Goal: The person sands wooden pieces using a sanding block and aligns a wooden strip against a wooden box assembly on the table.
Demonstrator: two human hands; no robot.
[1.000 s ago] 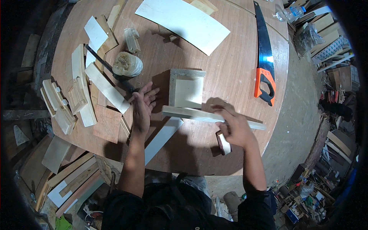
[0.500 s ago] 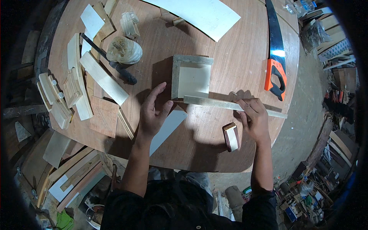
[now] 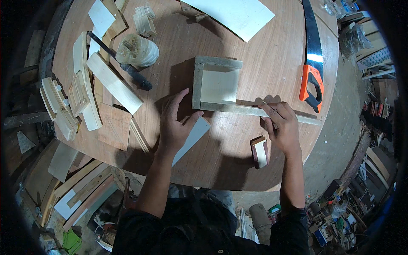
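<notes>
Open-topped pale wooden box frame (image 3: 216,83), now nearer the centre of the round reddish-brown table (image 3: 238,42) than a second earlier, with the left hand (image 3: 176,123) spread flat beside it and the right hand (image 3: 282,125) pinching the long grey strip (image 3: 255,111) against its near edge.

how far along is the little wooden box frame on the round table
Three sides of the small wooden frame already stand around a pale panel. The long strip lies along its open side, overhanging far to the right. The left hand rests by the frame's corner; the right hand presses on the strip. Fixing is not visible, and the overhang remains uncut, with the handsaw untouched.
</notes>
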